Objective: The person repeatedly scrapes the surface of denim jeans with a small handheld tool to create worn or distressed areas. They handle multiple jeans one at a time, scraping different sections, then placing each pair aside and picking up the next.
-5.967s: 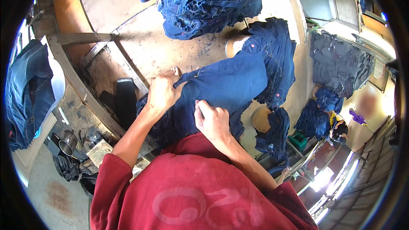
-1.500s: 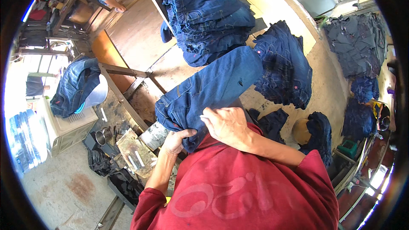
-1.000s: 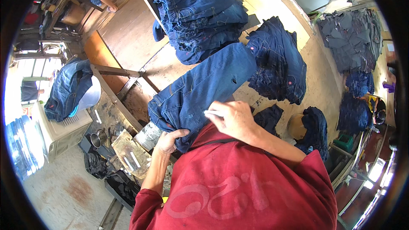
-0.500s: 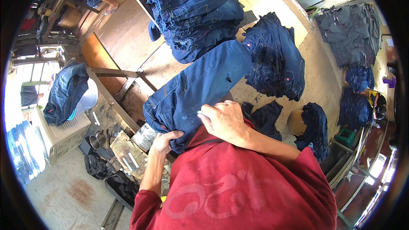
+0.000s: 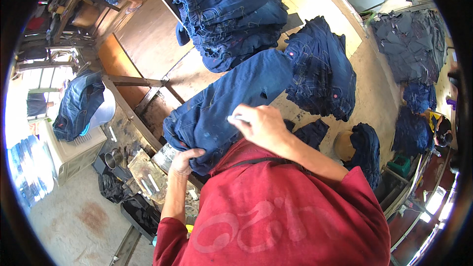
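Observation:
A pair of blue jeans (image 5: 231, 86) lies stretched in front of me, over a pale rounded support (image 5: 166, 153) that shows at its left end. A dark torn hole marks the leg. My left hand (image 5: 183, 161) grips the near left end of the jeans, thumb on top and its other fingers hidden. Over the middle of the jeans, my right hand (image 5: 263, 124) is closed in a pinch. A small white stick pokes out from its fingertips, close to the denim; whether it touches I cannot tell.
Piles of jeans (image 5: 229, 15) and more jeans (image 5: 322, 69) lie beyond. Dark grey garments (image 5: 409, 44) are stacked at far right. On the left, jeans (image 5: 79, 106) rest on a beige boxy appliance (image 5: 74, 148), near a metal mug (image 5: 113, 159) and a stained board (image 5: 148, 172) bearing white sticks.
My right hand has lifted slightly and moved right, its fingers now pinched with a white tip showing. My left hand keeps its hold on the jeans, shifted a little left.

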### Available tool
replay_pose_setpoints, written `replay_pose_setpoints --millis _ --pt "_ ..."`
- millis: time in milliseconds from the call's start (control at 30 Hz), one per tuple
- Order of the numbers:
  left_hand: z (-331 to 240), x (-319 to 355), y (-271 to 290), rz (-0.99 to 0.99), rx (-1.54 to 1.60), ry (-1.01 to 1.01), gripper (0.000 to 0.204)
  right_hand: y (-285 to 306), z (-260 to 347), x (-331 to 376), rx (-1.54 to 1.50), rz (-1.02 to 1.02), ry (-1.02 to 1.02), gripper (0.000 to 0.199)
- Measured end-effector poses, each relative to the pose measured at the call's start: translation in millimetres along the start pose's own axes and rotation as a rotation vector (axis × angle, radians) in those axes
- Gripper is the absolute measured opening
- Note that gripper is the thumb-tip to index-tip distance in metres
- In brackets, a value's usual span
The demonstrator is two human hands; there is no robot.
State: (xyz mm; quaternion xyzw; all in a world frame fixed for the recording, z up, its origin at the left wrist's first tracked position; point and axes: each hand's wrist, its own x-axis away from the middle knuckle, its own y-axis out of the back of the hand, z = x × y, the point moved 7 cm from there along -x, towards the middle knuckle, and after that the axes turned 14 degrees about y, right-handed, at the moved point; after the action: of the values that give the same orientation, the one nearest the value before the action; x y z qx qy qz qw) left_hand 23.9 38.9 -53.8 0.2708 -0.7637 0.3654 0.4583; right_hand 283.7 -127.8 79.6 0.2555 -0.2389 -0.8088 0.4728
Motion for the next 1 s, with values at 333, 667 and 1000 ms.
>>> replay_pose_setpoints --millis 333,667,1000 --pt "-118 67 -27 -1.267 -0.622 -1.034 0.047 40 -203 20 0.151 -0.102 -0.314 0.034" --pt "-48 -91 -190 -0.633 -1.348 -1.131 0.017 6 -190 19 0.450 -0.133 0.321 0.018" --pt "-48 -63 -201 -0.745 -1.264 -1.118 0.014 14 -194 23 -0.019 -0.115 -0.101 0.021"
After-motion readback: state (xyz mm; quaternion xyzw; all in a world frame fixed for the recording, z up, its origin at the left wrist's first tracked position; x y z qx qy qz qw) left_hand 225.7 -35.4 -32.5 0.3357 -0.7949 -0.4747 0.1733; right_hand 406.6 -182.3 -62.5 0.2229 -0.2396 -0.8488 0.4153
